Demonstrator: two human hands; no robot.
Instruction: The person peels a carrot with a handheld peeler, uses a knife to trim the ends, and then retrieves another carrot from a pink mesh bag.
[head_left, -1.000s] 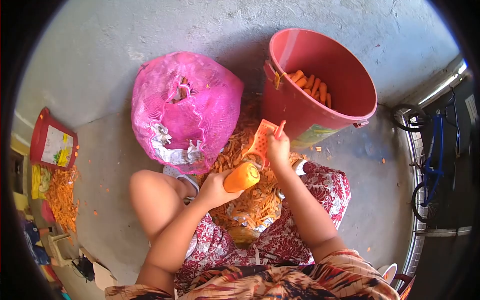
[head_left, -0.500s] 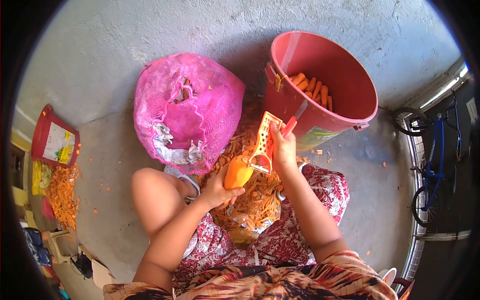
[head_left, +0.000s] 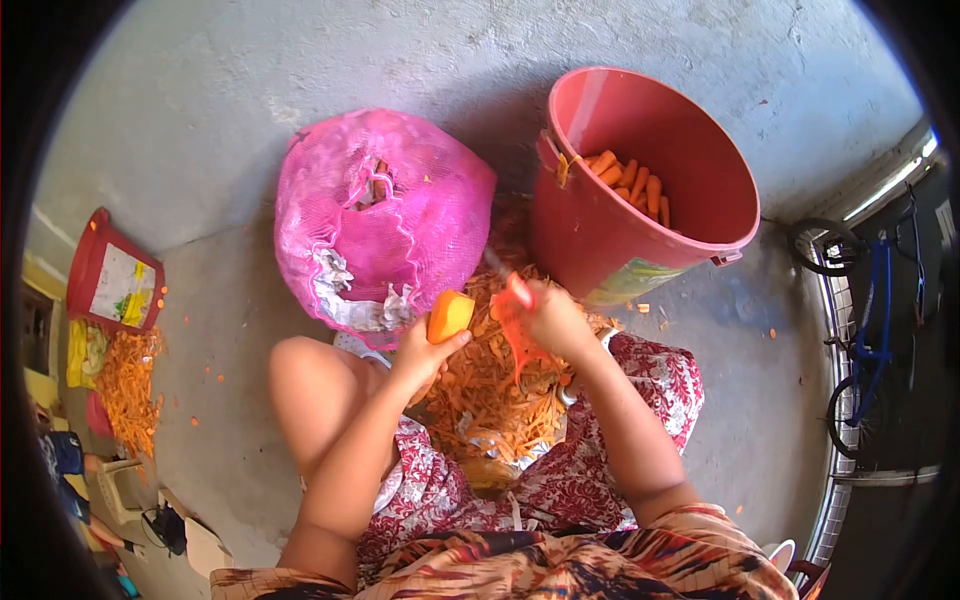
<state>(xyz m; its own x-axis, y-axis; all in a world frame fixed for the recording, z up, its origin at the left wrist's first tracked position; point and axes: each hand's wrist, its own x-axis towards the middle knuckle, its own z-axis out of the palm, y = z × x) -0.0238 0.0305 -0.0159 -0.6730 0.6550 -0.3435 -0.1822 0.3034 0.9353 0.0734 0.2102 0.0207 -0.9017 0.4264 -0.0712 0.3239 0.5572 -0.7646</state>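
At the centre of the frame, the carrot (head_left: pixel 449 318) is bright yellow-orange and the peeler (head_left: pixel 516 338) a vivid red-orange. Beneath them, the peelings (head_left: pixel 495 405) are orange. Upper centre, the mesh bag (head_left: pixel 440 215) is magenta-pink, with greyish-white paper (head_left: pixel 375 311) inside. Upper right, the bin (head_left: pixel 580 225) is dull red with a green-and-yellow label (head_left: pixel 628 277). Lower centre, the trousers (head_left: pixel 655 390) carry a dark red and white floral pattern; at the bottom edge, the top (head_left: pixel 480 565) is streaked tan, orange, red and black. Far right, the bicycle frame (head_left: pixel 879 290) is blue.
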